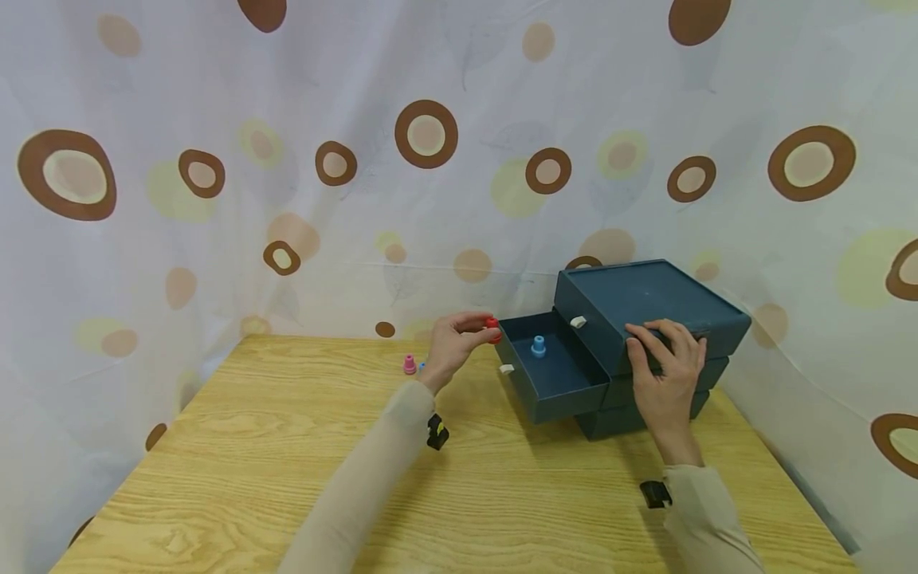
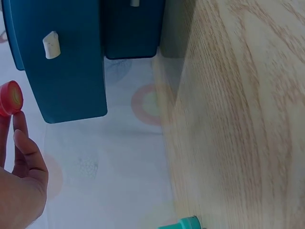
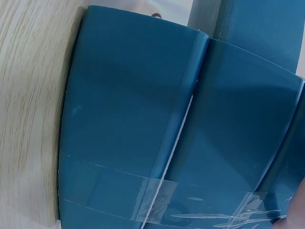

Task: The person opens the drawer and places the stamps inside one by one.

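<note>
My left hand point(image 1: 449, 351) pinches a small red stepped peg-like piece point(image 1: 492, 329) at the outer edge of a pulled-out drawer point(image 1: 566, 406). In the left wrist view the round end of the red piece point(image 2: 10, 98) shows at the fingertips. Inside the drawer a light blue piece of similar shape point(image 1: 538, 346) stands upright. The drawer belongs to a dark blue stacked drawer unit point(image 1: 653, 295). My right hand point(image 1: 667, 375) rests on that unit's near upper edge with its fingers slightly bent. The right wrist view shows mostly the unit's side, with a bit of finger at the lower right.
A pink piece point(image 1: 409, 364) stands on the wooden table point(image 1: 287, 446), and a blue one point(image 1: 422, 366) is partly hidden behind my left hand. A teal piece point(image 2: 183, 223) appears in the left wrist view. Patterned cloth point(image 1: 344, 263) hangs behind the table.
</note>
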Demonstrator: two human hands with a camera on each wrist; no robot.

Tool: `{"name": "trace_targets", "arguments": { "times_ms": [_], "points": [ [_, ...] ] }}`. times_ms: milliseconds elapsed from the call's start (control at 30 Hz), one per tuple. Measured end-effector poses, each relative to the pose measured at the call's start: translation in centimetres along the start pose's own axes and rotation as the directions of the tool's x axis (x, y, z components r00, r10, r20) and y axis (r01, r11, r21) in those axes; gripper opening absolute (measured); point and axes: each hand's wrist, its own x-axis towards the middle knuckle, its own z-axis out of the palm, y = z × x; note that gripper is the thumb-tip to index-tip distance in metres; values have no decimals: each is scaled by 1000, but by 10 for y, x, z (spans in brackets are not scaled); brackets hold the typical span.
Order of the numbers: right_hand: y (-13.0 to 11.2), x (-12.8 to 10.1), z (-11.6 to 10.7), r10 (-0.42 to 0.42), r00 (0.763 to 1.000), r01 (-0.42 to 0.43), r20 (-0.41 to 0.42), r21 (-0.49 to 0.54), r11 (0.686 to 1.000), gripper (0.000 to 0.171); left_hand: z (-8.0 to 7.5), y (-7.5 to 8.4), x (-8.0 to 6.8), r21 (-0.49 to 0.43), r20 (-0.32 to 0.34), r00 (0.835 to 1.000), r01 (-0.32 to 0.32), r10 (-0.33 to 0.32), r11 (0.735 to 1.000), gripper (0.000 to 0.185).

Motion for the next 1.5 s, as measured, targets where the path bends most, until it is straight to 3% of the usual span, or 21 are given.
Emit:
{"name": "trace_targets", "arguments": {
  "times_ms": [300, 900, 1500],
  "points": [
    [0, 0, -2, -7, 1000, 7, 1, 3, 1000, 18, 13, 8, 2, 21, 36, 999, -36, 36, 999, 30],
    [1, -1, -2, 2, 1000, -2, 5, -8, 1000, 20, 44, 8, 4, 87, 46, 993, -116, 113, 989, 34],
    [-2, -2, -1, 3, 1000, -3, 0, -11, 1000, 18, 74, 12, 11, 207, 59, 990, -140, 131, 968, 27]
  ]
}}
